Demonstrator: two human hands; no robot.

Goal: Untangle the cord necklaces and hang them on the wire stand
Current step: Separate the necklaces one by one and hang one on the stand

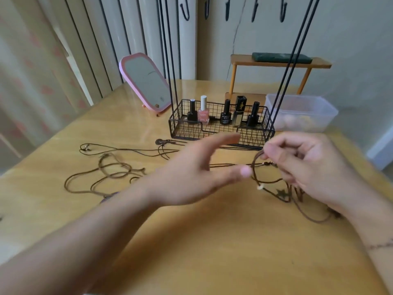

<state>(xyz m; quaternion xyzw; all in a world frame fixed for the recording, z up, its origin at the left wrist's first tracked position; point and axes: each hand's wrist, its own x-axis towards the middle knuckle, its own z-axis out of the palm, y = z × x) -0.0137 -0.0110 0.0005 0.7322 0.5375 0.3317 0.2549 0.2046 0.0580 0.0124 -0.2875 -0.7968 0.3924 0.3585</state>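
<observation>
While the right hand pinches the knotted cord at centre-right and the left hand reaches in with fingers spread, a hasty pull could tighten the tangle — or drag the loose necklaces at left along the table.

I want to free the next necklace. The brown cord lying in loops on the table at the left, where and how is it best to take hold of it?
Probably pinch the loose cord necklace on its outer single strand, coming from above with the free left hand. There one line lies apart from the crossings; gripping the middle loops could tighten the tangle.

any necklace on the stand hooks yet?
No. The hooks hang bare, and the cord necklaces lie on the table or in the right hand.
</observation>
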